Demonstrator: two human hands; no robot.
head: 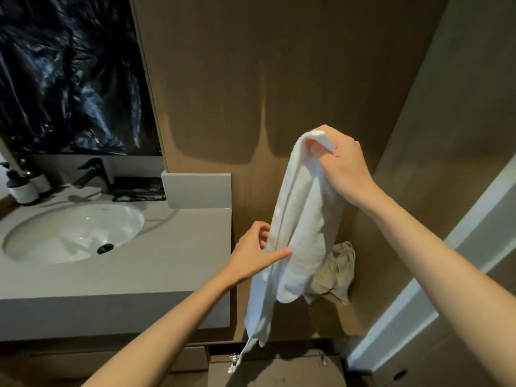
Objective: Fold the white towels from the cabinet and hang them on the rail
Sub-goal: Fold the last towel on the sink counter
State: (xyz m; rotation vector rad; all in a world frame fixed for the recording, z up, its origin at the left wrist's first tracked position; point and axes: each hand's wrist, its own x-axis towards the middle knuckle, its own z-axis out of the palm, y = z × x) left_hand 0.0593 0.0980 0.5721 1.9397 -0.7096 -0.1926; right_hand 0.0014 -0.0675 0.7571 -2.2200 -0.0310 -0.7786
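White terry towel (301, 219) hangs long from the right hand (342, 166), whose fingers curl round its top end; the left hand (255, 254) pinches its edge lower down. Just behind is one crumpled beige cloth (335, 270) against the brown wood-panelled wall (223, 93). Left: one grey stone counter (167, 261), one white oval basin (69, 233), one black tap (95, 174), two pump bottles (22, 191).

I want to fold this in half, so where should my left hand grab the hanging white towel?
Probably its long left edge, low down, coming from the left. The white towel hangs lengthwise from the right hand, and that edge runs free below where the left hand pinches it.
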